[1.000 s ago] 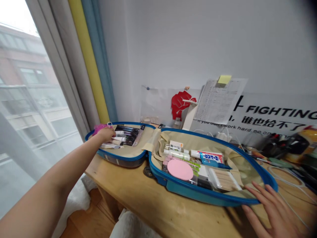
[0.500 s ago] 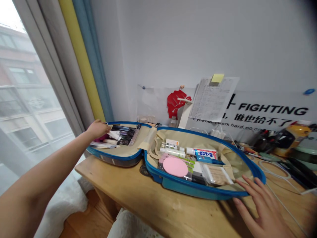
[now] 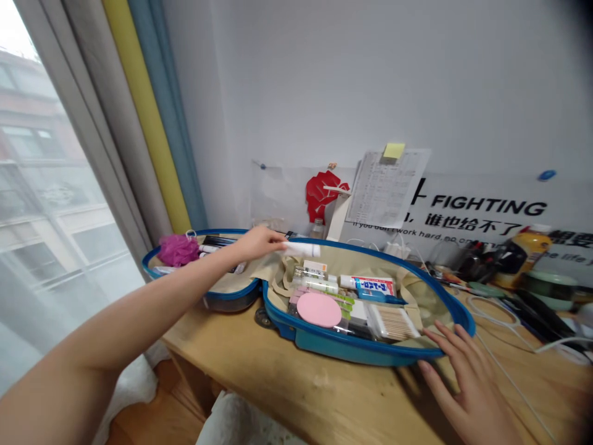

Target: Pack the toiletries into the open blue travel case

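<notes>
A blue-rimmed case [image 3: 370,356] lies open on a wooden table. My left hand [image 3: 263,241] grips a white tube [image 3: 302,249] by one end, above the back left of the case's right half. My right hand [image 3: 467,371] has its fingers spread, resting at the right front rim. In the right half lie a pink oval pad [image 3: 319,309], a toothpaste tube [image 3: 370,285], a blue tube [image 3: 382,298] and a pack of cotton swabs [image 3: 396,323]. The left half holds a purple bath puff [image 3: 178,250] and dark slim items, partly behind my left arm.
Right of the case, the wooden table [image 3: 324,395] carries white cables [image 3: 493,309], a yellow bottle [image 3: 523,254] and a green-lidded jar [image 3: 551,288]. A wall poster [image 3: 491,210] hangs behind. Curtains [image 3: 139,111] and a window are at the left.
My left hand has moved right from the case's left half to above its right half, carrying the white tube. The purple puff is now uncovered. My right hand remains at the rim.
</notes>
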Available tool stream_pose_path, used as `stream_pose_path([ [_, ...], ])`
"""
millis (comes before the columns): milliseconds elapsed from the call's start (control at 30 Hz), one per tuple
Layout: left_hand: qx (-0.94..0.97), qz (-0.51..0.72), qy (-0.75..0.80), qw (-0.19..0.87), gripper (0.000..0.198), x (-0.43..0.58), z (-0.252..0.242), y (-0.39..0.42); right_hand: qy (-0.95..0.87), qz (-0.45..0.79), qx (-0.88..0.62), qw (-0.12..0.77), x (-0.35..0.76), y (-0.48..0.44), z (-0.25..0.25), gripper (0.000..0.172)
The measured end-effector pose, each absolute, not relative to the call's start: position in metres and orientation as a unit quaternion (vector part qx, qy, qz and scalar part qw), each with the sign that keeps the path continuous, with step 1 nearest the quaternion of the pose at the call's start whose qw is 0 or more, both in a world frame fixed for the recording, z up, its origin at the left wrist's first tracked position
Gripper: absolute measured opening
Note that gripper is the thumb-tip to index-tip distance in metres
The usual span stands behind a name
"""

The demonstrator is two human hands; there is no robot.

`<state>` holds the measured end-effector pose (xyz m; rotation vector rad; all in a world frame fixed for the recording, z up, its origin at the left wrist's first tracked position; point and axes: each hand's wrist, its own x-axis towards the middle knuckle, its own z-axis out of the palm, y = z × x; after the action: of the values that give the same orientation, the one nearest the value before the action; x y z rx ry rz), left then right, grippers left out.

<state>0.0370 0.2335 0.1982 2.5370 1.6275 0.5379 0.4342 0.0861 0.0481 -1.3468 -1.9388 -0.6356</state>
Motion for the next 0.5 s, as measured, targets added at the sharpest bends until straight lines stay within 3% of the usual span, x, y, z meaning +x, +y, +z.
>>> stream_pose_path([
  [200,0.871,0.079,0.480,0.063,0.024,0.101,0.160,0.251,-0.745,-0.249,-0.519,0.336,0.434,0.085,0.048,0.043],
  [500,0.877,0.011,0.472,0.084,0.024,0.109,0.137,0.266,-0.740,-0.231,-0.530,0.344,0.434,0.084,0.048,0.041],
])
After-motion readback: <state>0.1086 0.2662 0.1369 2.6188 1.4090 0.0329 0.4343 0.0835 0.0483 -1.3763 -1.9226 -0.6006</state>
